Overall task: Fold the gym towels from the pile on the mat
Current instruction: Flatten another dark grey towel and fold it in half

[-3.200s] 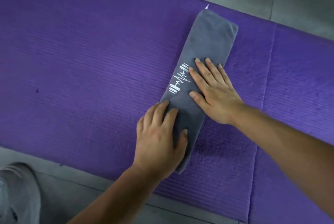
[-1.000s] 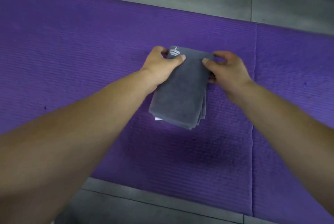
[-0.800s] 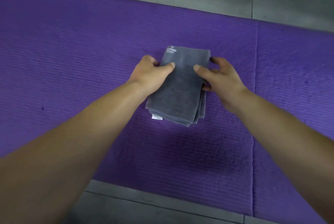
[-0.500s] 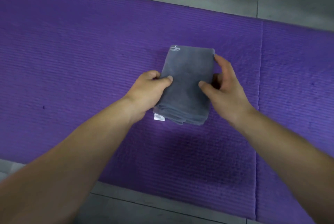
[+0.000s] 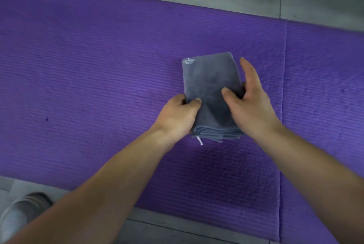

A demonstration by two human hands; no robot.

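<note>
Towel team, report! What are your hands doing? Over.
Left hand pinching grey towel, left edge. Right hand gripping right edge. Towel folded small on purple mat. Nothing blocking.

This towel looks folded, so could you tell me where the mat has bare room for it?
Bare purple mat stretches left of the grey towel; a narrower patch lies right, beyond the seam. Crowded where left hand and right hand grip it.

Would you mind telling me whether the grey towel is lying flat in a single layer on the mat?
No, the grey towel is folded into several stacked layers, visible at its near edge.
</note>
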